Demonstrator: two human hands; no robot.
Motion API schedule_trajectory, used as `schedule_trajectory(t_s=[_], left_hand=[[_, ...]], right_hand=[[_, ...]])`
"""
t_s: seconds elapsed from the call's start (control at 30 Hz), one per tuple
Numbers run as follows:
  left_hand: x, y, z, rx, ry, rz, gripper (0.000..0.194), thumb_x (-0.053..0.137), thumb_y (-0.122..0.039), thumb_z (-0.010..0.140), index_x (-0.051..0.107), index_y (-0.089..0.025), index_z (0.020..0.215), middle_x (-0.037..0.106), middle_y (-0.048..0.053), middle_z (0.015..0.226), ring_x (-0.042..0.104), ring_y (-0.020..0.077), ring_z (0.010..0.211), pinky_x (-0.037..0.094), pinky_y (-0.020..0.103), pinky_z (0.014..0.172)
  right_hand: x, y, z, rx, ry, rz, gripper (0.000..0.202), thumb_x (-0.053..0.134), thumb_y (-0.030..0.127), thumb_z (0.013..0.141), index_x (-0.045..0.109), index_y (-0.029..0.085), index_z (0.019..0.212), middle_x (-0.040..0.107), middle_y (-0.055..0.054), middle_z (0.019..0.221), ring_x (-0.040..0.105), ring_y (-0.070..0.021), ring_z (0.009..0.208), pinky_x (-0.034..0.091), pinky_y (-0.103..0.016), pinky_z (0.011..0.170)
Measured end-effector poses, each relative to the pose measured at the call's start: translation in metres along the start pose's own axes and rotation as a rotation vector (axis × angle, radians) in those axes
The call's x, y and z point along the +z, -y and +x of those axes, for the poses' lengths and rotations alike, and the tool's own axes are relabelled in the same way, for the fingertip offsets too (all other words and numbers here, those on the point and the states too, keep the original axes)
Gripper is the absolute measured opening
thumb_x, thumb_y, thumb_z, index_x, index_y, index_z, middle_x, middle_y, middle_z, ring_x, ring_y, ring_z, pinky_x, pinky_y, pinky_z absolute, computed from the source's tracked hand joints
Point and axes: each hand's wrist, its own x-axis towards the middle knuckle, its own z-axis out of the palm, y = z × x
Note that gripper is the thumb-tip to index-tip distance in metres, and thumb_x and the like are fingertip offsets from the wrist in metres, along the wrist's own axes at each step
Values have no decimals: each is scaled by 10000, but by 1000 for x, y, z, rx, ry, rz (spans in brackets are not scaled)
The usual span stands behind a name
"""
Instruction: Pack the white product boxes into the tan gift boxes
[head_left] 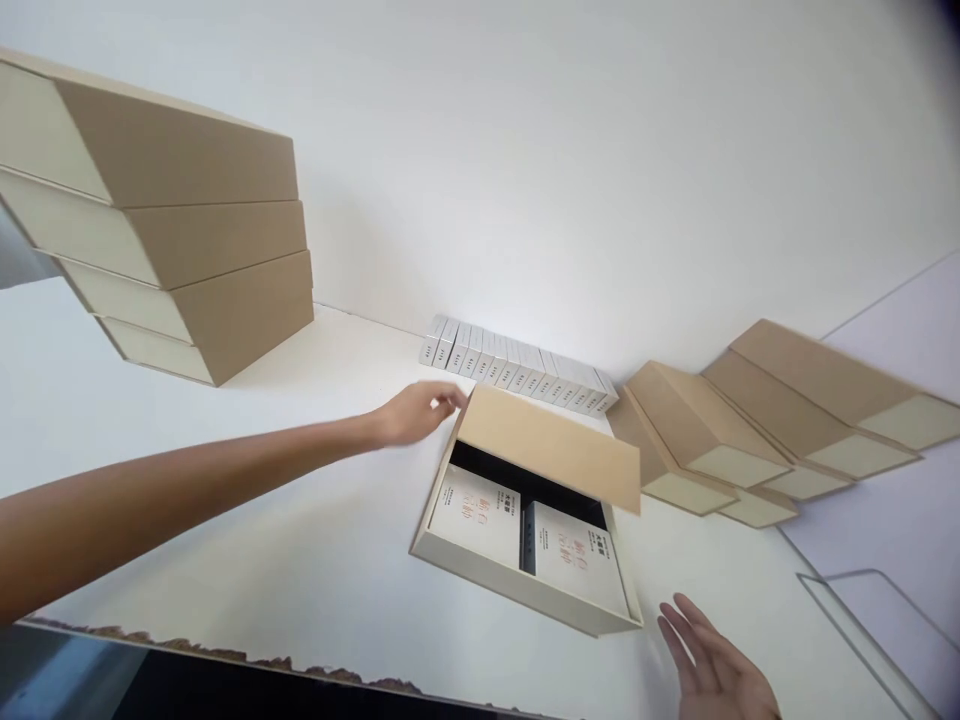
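A tan and cream box (525, 590) lies on the white table, its tan lid flap (551, 440) partly raised along the far side. Inside sit two white packs with orange and black print, a left one (478, 513) and a right one (577, 555), with a dark divider between them. My left hand (421, 410) is at the box's far left corner, fingers curled with thumb and fingertips near the flap's edge; whether they grip it is hard to tell. Just off the box's near right corner, my right hand (712, 655) has its fingers spread and holds nothing.
A row of small white boxes (517, 365) stands against the wall behind the box. Large tan boxes are stacked at the left (195, 220), and more closed ones (780, 430) lie piled at the right. The table's rough near edge (285, 664) runs along the bottom.
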Motion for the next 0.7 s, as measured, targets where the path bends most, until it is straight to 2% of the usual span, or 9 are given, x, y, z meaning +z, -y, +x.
schedule_trajectory(t_s=[0.07, 0.1, 0.17, 0.23, 0.3, 0.37, 0.47, 0.57, 0.7], left_hand=[[-2, 4, -46, 234, 116, 110, 216, 467, -208, 942, 655, -272, 1029, 613, -1, 1310, 487, 192, 1294, 368, 373, 1124], [-2, 7, -65, 272, 101, 162, 237, 409, -217, 965, 626, -277, 1040, 595, 11, 1315, 476, 204, 1295, 373, 412, 1115], [-2, 14, -92, 214, 68, 149, 199, 367, -272, 989, 537, -283, 1090, 558, 36, 1327, 479, 218, 1275, 423, 438, 1070], [-3, 21, -102, 128, 108, 73, 202, 382, -321, 992, 432, -300, 1187, 448, 55, 1441, 444, 224, 1320, 437, 443, 1075], [-5, 27, -101, 102, 250, 19, 431, 503, -391, 948, 302, -334, 1325, 231, 72, 1580, 370, 257, 1400, 439, 453, 1094], [-8, 32, -95, 68, 416, -4, 849, 683, -464, 825, 110, -379, 1446, 72, 98, 1620, 322, 322, 1437, 469, 473, 1072], [-6, 36, -83, 6, 522, -33, 1353, 865, -510, 592, -144, -398, 1486, 21, 150, 1609, 238, 414, 1462, 458, 549, 1072], [3, 39, -71, 77, 514, -79, 1464, 918, -512, 487, -142, -380, 1488, 32, 170, 1592, 154, 444, 1476, 368, 620, 1118], [14, 38, -58, 123, 526, -120, 1376, 910, -473, 530, -81, -373, 1480, 198, 169, 1501, 277, 420, 1423, 396, 628, 1080]], right_hand=[[5, 2, -4, -13, -60, 35, 355, 698, 587, 781, 684, 237, 840, 671, -96, 1155, 633, -279, 1078, 355, -580, 1120], [11, 5, -6, -18, -94, 46, 365, 702, 592, 771, 683, 234, 839, 677, -85, 1138, 631, -265, 1080, 333, -562, 1142], [22, 14, -9, -15, -169, 58, 388, 715, 608, 741, 679, 228, 809, 692, -68, 1080, 632, -243, 1070, 306, -526, 1167], [30, 18, -10, -11, -230, 65, 418, 732, 631, 699, 674, 224, 768, 702, -59, 1022, 638, -238, 1046, 310, -513, 1167], [32, 17, -11, -11, -254, 63, 436, 740, 647, 676, 676, 221, 748, 704, -61, 997, 639, -243, 1039, 315, -511, 1161], [29, 13, -13, -8, -254, 61, 434, 741, 642, 669, 682, 219, 744, 702, -68, 998, 639, -253, 1036, 311, -521, 1159], [23, 7, -19, 21, -241, 43, 375, 739, 574, 670, 673, 216, 758, 700, -72, 1005, 647, -259, 1000, 287, -548, 1161], [27, 11, -27, 16, -230, 16, 363, 733, 555, 683, 659, 213, 782, 696, -70, 1027, 649, -255, 991, 278, -546, 1160], [39, 19, -34, -32, -228, 7, 467, 705, 666, 736, 666, 206, 802, 698, -72, 1034, 653, -240, 983, 301, -524, 1142]])
